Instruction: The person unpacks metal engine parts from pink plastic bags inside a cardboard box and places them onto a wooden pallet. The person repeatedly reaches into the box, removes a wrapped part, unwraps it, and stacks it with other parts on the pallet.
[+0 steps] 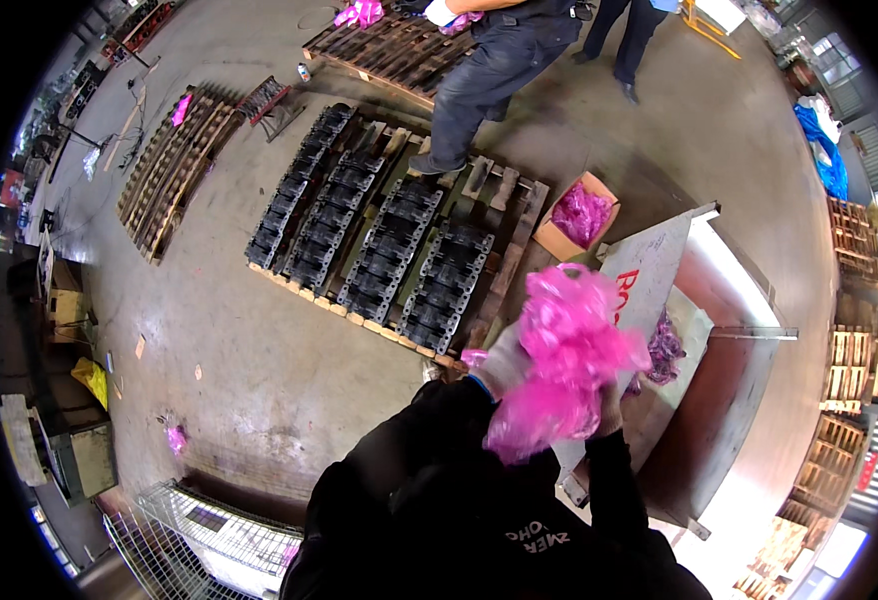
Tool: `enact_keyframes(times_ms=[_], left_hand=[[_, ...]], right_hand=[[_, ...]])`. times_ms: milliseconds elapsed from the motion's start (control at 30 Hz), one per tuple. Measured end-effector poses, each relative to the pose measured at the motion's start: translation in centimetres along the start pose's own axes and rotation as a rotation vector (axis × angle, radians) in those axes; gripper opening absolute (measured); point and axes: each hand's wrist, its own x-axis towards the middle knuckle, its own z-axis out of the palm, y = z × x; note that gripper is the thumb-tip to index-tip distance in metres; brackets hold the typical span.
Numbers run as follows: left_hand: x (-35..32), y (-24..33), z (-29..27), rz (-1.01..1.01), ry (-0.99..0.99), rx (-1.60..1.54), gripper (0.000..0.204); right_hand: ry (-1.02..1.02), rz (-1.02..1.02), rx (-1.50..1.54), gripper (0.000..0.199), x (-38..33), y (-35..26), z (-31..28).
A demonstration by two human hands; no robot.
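A big crumpled bundle of pink plastic film (569, 350) is between my two gloved hands, in front of my chest. My left hand (502, 368), in a pale glove, grips its left side, with fingers partly hidden behind the film. On the right edge, my right hand (611, 408) holds the bundle, its fingers mostly covered. Just right of the bundle stands an open metal bin (699, 425) with dark purplish film (667, 350) inside. Beyond my left hand, rows of black metal castings (389, 250) lie on a wooden pallet (494, 290).
A cardboard box (559, 240) of pink film stands beside the pallet. A co-worker's leg (469, 110) is at the pallet's far edge; another person (629, 45) stands behind. More pallets (174, 165) lie at far left. A wire cage (219, 525) stands at lower left.
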Motion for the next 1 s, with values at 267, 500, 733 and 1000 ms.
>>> enact_keyframes(times_ms=[267,500,733,1000], left_hand=[[3.0,3.5,-3.0,0.135,0.365,0.337,0.057],[13.1,4.8,0.9,-0.064,0.867,0.742,0.063],[19.6,8.7,-8.0,-0.002,1.247,1.057,0.078],[6.9,10.6,-16.5,0.038,1.895,1.115,0.057]], right_hand=[[-0.128,-0.267,-0.818,0.059,5.3,-4.0,7.6],[0.017,0.183,-0.012,0.049,17.6,-7.4,-0.1],[0.273,-0.47,-0.846,0.044,33.0,-10.8,-9.1],[0.556,-0.375,-1.096,0.053,56.5,-14.1,-25.7]])
